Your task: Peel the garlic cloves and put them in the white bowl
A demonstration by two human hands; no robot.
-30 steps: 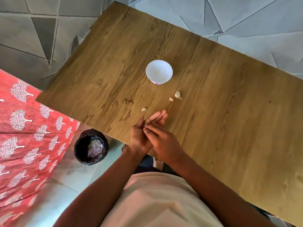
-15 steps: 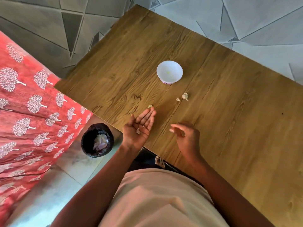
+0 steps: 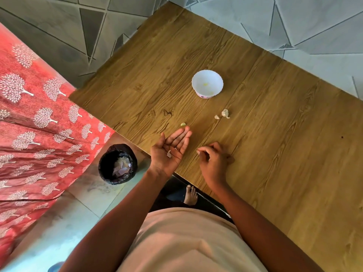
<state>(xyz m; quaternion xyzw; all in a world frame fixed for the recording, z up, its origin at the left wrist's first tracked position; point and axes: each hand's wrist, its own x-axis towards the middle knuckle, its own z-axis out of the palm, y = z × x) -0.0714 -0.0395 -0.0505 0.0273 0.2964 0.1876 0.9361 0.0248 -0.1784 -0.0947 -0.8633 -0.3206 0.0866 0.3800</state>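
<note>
Counts on and around the tabletop (image 3: 275,154)

One white bowl (image 3: 207,83) stands on the one wooden tabletop, with one small yellowish bit visible inside it; whether that is a clove cannot be told. Three garlic pieces lie loose on the wood: one pale clove (image 3: 183,124) just beyond the left fingertips, and a pair near the bowl, a small piece (image 3: 217,117) beside a bigger one (image 3: 225,113). One scrap of papery skin (image 3: 169,153) lies in the left palm. Two hands show, the left hand (image 3: 169,152) and the right hand (image 3: 214,163). One black bin (image 3: 117,164) sits on the floor, and one bare foot (image 3: 191,194) shows under the table edge.
</note>
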